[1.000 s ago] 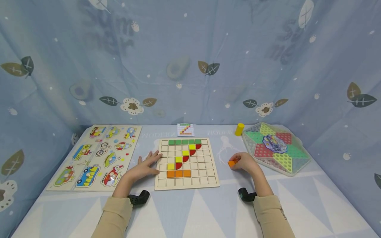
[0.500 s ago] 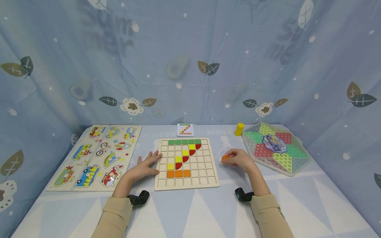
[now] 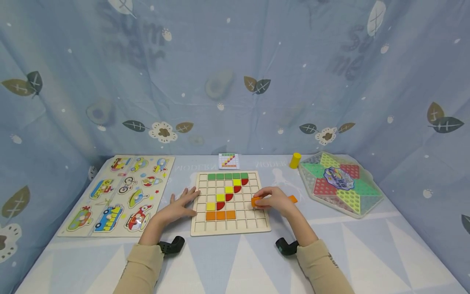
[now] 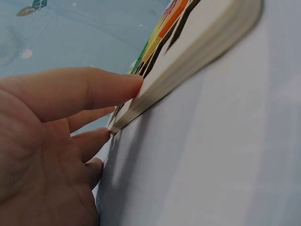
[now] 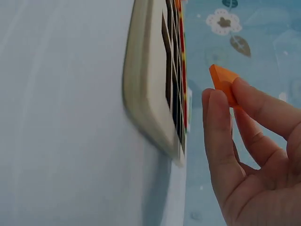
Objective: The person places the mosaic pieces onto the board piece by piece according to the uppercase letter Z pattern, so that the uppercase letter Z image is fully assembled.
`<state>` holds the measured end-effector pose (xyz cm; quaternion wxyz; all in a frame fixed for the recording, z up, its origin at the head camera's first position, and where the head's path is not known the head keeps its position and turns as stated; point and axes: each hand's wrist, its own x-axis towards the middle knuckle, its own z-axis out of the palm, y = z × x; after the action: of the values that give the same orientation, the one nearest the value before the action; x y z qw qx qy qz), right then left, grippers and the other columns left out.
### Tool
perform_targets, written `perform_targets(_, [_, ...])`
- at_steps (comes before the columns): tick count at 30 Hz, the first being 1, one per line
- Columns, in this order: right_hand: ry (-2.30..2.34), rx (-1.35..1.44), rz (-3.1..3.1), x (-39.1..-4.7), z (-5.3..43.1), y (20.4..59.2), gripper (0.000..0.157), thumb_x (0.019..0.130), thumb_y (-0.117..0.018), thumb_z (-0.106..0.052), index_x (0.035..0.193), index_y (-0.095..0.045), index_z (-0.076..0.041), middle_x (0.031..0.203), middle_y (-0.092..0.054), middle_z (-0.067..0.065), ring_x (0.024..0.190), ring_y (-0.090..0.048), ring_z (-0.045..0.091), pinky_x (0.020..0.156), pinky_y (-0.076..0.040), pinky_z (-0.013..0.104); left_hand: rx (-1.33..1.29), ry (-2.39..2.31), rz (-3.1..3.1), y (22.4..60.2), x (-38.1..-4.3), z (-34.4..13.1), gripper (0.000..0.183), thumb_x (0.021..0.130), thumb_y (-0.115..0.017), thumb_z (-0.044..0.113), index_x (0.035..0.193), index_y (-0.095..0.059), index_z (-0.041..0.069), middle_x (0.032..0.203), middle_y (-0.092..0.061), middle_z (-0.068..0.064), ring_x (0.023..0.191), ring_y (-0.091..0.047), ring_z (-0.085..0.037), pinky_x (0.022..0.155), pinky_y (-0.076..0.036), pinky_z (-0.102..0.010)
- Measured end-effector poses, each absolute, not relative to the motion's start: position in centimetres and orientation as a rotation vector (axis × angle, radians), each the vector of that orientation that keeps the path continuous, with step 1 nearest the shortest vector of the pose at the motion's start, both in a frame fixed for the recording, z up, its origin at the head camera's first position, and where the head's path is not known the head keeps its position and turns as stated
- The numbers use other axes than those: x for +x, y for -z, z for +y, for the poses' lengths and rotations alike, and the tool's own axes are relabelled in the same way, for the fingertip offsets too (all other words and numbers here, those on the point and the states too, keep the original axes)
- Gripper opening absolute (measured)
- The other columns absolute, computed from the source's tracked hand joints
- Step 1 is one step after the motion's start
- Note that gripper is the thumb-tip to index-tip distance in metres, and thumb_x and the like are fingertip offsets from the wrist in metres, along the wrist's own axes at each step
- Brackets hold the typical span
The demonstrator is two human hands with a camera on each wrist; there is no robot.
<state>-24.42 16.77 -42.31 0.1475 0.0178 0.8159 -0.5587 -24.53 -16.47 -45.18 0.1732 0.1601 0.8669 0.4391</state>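
Note:
A wooden grid board (image 3: 253, 228) lies mid-table, with a row of green squares (image 3: 227, 176), a diagonal of yellow squares (image 3: 220, 197) and red quarter-round pieces (image 3: 229, 197), and three orange squares (image 3: 220, 215) near its front. My left hand (image 3: 180, 207) rests at the board's left edge, fingers spread; thumb and fingertips touch that edge in the left wrist view. Over the board's right side, my right hand (image 3: 273, 201) pinches an orange square block (image 5: 223, 81) between thumb and fingers. A second orange piece (image 3: 293, 199) lies on the table behind that hand, partly hidden.
A small pattern card (image 3: 229, 161) sits behind the board. At the back right stand a yellow cylinder (image 3: 295, 160) and a Chinese checkers set (image 3: 339, 183). To the left lies a vehicle peg puzzle (image 3: 125, 196). A patterned curtain (image 3: 235, 81) hangs along the table's back.
My right hand has lifted the orange square block off the table and carried it left, over the board's right edge. Another orange piece now shows behind it. The left hand stays put.

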Motion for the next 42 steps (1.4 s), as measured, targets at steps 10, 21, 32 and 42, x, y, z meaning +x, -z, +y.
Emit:
perform_targets(10, [1.399,-0.049,2.405,-24.1,13.9,42.4,0.01,0.078,-0.073,-0.01,0.086,-0.07,-0.004,0.08,-0.065,0.003,0.065,-0.058,0.015,0.06,-0.051,0.025,0.465,-1.259,2.456,45.0,-24.4,-16.6,0.076,0.077,-0.065,0.012,0.144,-0.03,0.003,0.153,-0.01,-0.018,0.139,0.008,-0.037,0.102,0.023,-0.056])
perform_targets(21, [1.195,-0.09,2.517,-24.0,12.0,42.8,0.009,0.074,-0.076,-0.009,0.075,-0.068,-0.006,0.068,-0.061,0.003,0.055,-0.053,0.014,0.053,-0.048,0.022,0.454,-1.262,2.45,45.1,-24.3,-16.6,0.076,0.077,-0.065,0.011,0.144,-0.03,0.002,0.153,-0.01,-0.018,0.139,0.009,-0.038,0.101,0.023,-0.056])
perform_targets(32, [1.071,-0.148,2.603,-24.0,11.5,42.8,0.014,0.073,-0.077,-0.011,0.07,-0.064,-0.009,0.064,-0.057,0.001,0.055,-0.05,0.014,0.051,-0.044,0.022,0.45,-1.26,2.452,44.8,-24.1,-16.7,0.075,0.077,-0.065,0.011,0.144,-0.03,0.003,0.153,-0.01,-0.018,0.139,0.008,-0.037,0.101,0.023,-0.056])
perform_targets(42, [1.229,-0.051,2.561,-24.2,12.7,42.4,0.013,0.078,-0.074,-0.013,0.079,-0.063,-0.007,0.072,-0.058,0.005,0.06,-0.055,0.016,0.056,-0.05,0.023,0.457,-1.241,2.454,44.8,-24.5,-16.5,0.076,0.078,-0.064,0.012,0.145,-0.029,0.004,0.154,-0.009,-0.017,0.14,0.009,-0.036,0.102,0.024,-0.055])
